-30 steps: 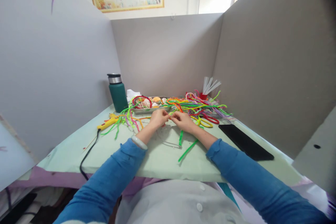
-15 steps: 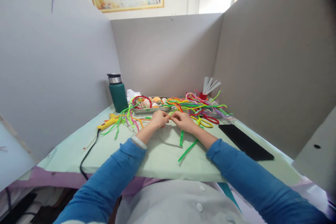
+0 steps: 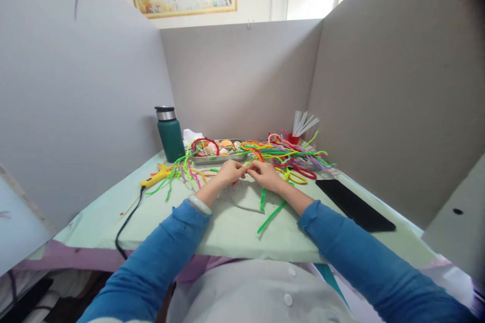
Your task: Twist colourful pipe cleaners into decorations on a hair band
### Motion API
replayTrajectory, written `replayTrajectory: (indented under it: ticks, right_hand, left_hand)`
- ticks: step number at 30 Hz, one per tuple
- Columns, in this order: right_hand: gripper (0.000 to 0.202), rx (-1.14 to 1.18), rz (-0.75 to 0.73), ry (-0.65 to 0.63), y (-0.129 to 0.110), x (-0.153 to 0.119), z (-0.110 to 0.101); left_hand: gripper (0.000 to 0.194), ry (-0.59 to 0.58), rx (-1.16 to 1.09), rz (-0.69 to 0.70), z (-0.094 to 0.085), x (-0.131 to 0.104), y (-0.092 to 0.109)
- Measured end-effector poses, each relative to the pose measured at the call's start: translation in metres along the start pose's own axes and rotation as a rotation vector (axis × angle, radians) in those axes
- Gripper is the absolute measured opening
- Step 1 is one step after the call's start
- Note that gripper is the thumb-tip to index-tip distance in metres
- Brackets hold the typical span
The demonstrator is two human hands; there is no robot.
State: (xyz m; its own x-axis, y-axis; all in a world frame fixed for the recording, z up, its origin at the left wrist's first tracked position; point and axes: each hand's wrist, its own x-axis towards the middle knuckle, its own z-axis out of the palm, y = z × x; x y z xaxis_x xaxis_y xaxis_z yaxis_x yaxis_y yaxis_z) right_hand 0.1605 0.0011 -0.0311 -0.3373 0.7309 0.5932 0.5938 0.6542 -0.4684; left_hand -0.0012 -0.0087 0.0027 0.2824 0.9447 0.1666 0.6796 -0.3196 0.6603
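Over the middle of the table, my left hand (image 3: 232, 171) and my right hand (image 3: 263, 173) meet fingertip to fingertip, both closed in a pinch. Between them shows a small yellow-green bit of pipe cleaner (image 3: 247, 164), mostly covered by the fingers. Below the hands, a thin grey pipe cleaner (image 3: 246, 209) curves across the table. Two green pieces lie near my right wrist: a short one (image 3: 262, 200) and a longer straight pipe cleaner (image 3: 271, 218). Some red shows under my left fingers, too small to make out.
Behind the hands are a metal tray (image 3: 220, 159) of shells and a heap of coloured pipe cleaners (image 3: 288, 150). Scissors with yellow handles (image 3: 297, 177), a black slab (image 3: 354, 205), a yellow glue gun (image 3: 156, 176) with its cord, and a green bottle (image 3: 171, 139) surround them.
Both hands stay pinched together at the same place, with only a very slight shift of the fingers. The short green piece and grey pipe cleaner have moved slightly right.
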Motion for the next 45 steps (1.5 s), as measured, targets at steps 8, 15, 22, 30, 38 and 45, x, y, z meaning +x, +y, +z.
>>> replayTrajectory:
  ticks: [8, 15, 22, 30, 38, 45]
  right_hand:
    - [0.015, -0.006, -0.008, 0.003, 0.0013, -0.0002, 0.0004]
    - [0.015, -0.017, -0.012, 0.003, 0.0028, -0.0003, 0.0011]
    - [0.014, -0.03, -0.012, -0.009, 0.0007, -0.0006, -0.0003]
    - [0.014, -0.037, -0.01, -0.015, 0.0005, -0.0006, -0.0002]
    - [0.014, -0.047, -0.005, -0.022, -0.0005, -0.001, -0.0004]
    - [0.015, -0.041, -0.018, -0.013, 0.0021, -0.0003, -0.0004]
  left_hand:
    - [0.042, -0.035, -0.011, 0.035, 0.0016, 0.0044, -0.0072]
    - [0.039, -0.053, -0.03, 0.038, 0.0022, 0.0052, -0.0094]
    - [0.042, -0.059, -0.015, 0.031, 0.0014, 0.004, -0.007]
    - [0.039, -0.076, -0.008, 0.044, 0.0015, 0.0052, -0.0092]
    - [0.035, -0.086, -0.023, 0.032, 0.0006, 0.0027, -0.0057]
    - [0.031, -0.12, -0.064, 0.08, 0.0022, 0.0071, -0.0101]
